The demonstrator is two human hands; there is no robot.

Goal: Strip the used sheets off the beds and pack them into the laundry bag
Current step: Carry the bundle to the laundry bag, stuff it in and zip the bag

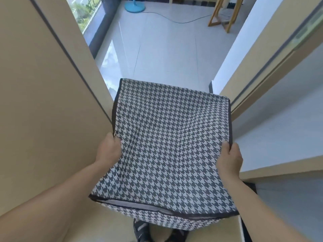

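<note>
Laundry bag (166, 145) gripped by left hand (109, 151) and right hand (229, 158), over pale tiled floor (166, 49)

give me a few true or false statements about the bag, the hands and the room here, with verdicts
1. Both hands grip the houndstooth bag. True: the left hand holds its left edge, the right hand its right edge.
2. The bag bulges with sheets. False: it looks flat and folded, and no sheets are visible.
3. A blue fan base stands on the tiled floor ahead. True.
4. The bag has a floral print. False: it is a dark and white houndstooth check with dark trim.
5. A cable lies across the floor. True.
</note>
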